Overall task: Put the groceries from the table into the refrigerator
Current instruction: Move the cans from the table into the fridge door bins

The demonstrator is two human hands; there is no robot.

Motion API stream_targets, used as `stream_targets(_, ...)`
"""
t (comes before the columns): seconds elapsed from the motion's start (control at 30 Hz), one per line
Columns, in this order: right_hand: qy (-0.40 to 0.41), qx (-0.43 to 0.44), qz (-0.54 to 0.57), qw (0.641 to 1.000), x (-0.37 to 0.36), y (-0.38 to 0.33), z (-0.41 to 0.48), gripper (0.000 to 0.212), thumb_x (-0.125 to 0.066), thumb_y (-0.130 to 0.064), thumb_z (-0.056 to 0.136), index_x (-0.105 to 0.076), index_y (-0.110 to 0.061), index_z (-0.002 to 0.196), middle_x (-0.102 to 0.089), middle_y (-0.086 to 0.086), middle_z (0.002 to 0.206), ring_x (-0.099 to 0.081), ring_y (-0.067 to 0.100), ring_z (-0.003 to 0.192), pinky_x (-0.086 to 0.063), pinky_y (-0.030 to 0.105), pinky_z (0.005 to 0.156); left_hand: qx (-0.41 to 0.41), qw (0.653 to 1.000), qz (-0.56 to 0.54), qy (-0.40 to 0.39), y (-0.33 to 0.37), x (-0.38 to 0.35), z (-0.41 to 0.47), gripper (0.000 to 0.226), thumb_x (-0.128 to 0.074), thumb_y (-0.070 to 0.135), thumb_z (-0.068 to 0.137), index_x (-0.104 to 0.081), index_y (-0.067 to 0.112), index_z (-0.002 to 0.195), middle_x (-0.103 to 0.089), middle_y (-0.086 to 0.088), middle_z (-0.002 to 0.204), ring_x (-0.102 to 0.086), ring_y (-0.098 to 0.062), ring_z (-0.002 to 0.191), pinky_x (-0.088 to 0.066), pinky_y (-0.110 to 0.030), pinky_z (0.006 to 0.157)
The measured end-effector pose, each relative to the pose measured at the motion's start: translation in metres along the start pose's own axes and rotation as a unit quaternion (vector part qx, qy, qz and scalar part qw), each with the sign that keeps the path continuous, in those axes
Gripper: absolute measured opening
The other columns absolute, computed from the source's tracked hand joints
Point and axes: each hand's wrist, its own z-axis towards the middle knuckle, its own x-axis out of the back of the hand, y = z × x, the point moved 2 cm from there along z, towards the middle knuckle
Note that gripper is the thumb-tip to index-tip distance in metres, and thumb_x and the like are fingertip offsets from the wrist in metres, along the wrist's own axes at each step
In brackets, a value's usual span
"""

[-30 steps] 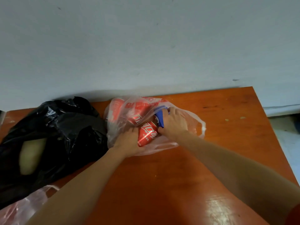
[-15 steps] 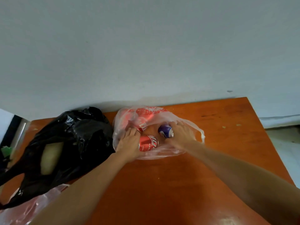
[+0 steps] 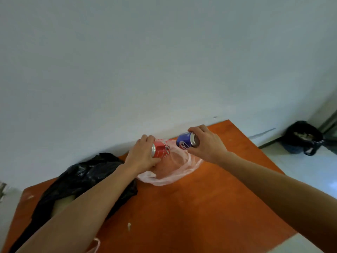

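My left hand [image 3: 140, 155] grips a red soda can [image 3: 161, 149], held on its side above a thin pink plastic bag [image 3: 173, 170]. My right hand [image 3: 207, 145] grips a blue soda can [image 3: 185, 142], also tilted sideways, just right of the red one. Both cans are lifted clear of the bag, which lies slack on the orange wooden table [image 3: 191, 216] near the wall. Whether anything is left inside the bag is hard to tell. The refrigerator is not in view.
A crumpled black plastic bag [image 3: 82, 179] with something pale inside lies left of the pink bag, partly under my left arm. Another pink bag's handle [image 3: 96, 245] shows at the bottom edge. On the floor at right stands a black-lined bin [image 3: 302, 138]. A plain wall backs the table.
Both hands have risen out of the pink bag, each carrying a can. The bag has collapsed flat. My view has swung up and to the right, showing the floor and bin.
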Motion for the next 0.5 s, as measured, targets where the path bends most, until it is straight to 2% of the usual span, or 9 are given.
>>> stream_targets(0.13,0.045,-0.03,-0.038,0.998,0.053,0.015,-0.06,0.063,-0.076,-0.037,0.07,-0.051,-0.021,0.126,-0.053,0.003,0.121,-0.061,0.026,0.095,-0.046,0.028,0.073,-0.078,0.996,-0.008,0.034,0.056,0.02,-0.008,0.065,-0.074,0.043,0.073,-0.038,0.021,0.122,-0.048,-0.004,0.116,-0.053,-0.022,0.099,-0.049,-0.035,0.083)
stream_targets(0.23,0.077,-0.08,-0.068,0.992,0.093,0.039,-0.115,0.062,-0.075,-0.038,0.072,-0.051,-0.022,0.128,-0.052,0.002,0.122,-0.061,0.027,0.096,-0.038,0.025,0.073,-0.153,0.987,-0.008,0.038,0.121,0.023,-0.015,0.066,-0.074,0.047,0.073,-0.038,0.023,0.123,-0.05,-0.001,0.117,-0.055,-0.018,0.099,-0.051,-0.029,0.082)
stream_targets(0.37,0.118,-0.153,-0.103,0.976,0.143,0.082,-0.203,0.066,-0.075,-0.042,0.071,-0.05,-0.025,0.13,-0.052,0.0,0.124,-0.059,0.026,0.098,-0.041,0.027,0.076,-0.255,0.966,-0.02,0.035,0.226,0.011,-0.032,0.07,-0.075,0.05,0.072,-0.039,0.024,0.127,-0.053,-0.002,0.12,-0.057,-0.018,0.103,-0.053,-0.029,0.085)
stream_targets(0.5,0.158,-0.237,-0.126,0.95,0.187,0.133,-0.314,0.068,-0.075,-0.044,0.07,-0.05,-0.026,0.13,-0.053,0.002,0.122,-0.059,0.028,0.098,-0.049,0.035,0.08,-0.378,0.925,-0.023,0.021,0.343,-0.013,-0.067,0.068,-0.075,0.051,0.072,-0.043,0.023,0.124,-0.056,-0.004,0.116,-0.059,-0.02,0.1,-0.054,-0.029,0.079)
